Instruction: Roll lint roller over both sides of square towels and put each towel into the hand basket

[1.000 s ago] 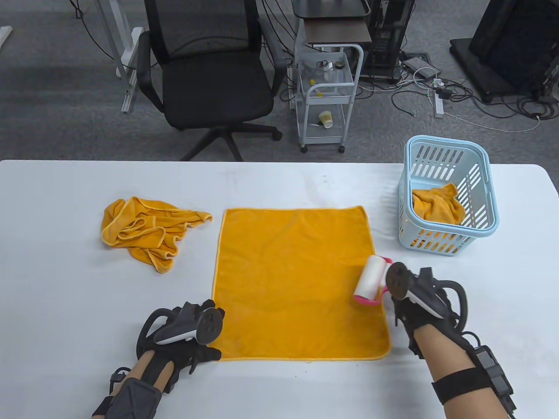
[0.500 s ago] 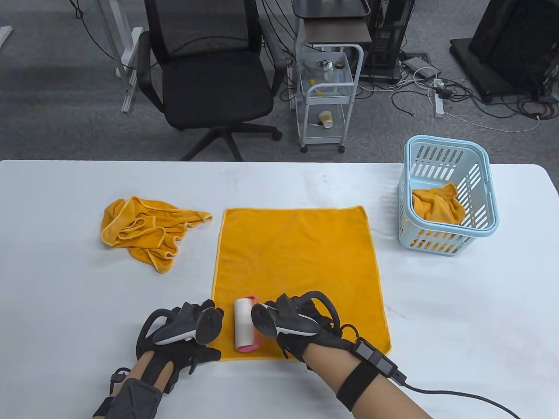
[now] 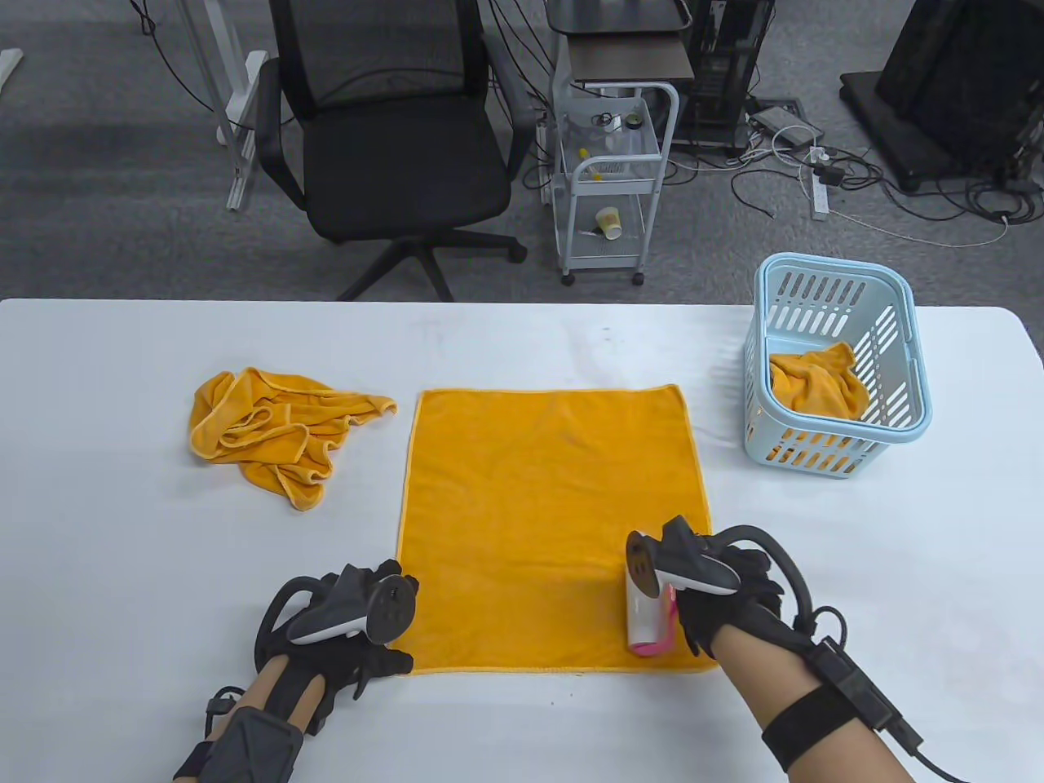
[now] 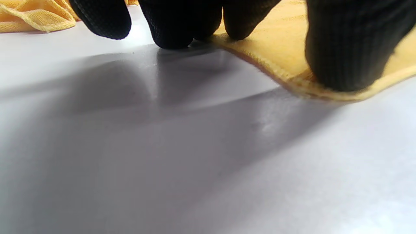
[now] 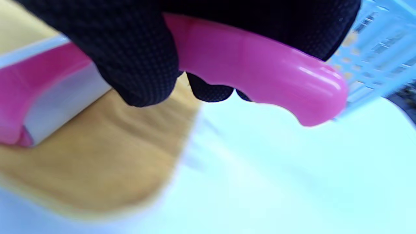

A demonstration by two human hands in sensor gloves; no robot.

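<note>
An orange square towel (image 3: 546,514) lies flat in the middle of the white table (image 3: 106,506). My right hand (image 3: 718,587) grips the pink handle (image 5: 256,81) of a lint roller (image 3: 644,624), whose white drum rests on the towel's near right corner. My left hand (image 3: 359,628) presses its fingertips (image 4: 341,61) on the towel's near left corner (image 4: 292,74), fingers bent down onto the cloth. A crumpled orange towel (image 3: 277,432) lies at the left. Another orange towel (image 3: 816,379) sits inside the light blue hand basket (image 3: 840,294) at the right.
A black office chair (image 3: 383,130) and a small white cart (image 3: 612,179) stand on the floor beyond the table's far edge. Cables lie on the floor at the back right. A black cable runs from my right wrist strap off the bottom edge.
My right hand swept the roller from the towel's right side to its near left part, then back to the near right corner. The left hand has stayed on its corner.
</note>
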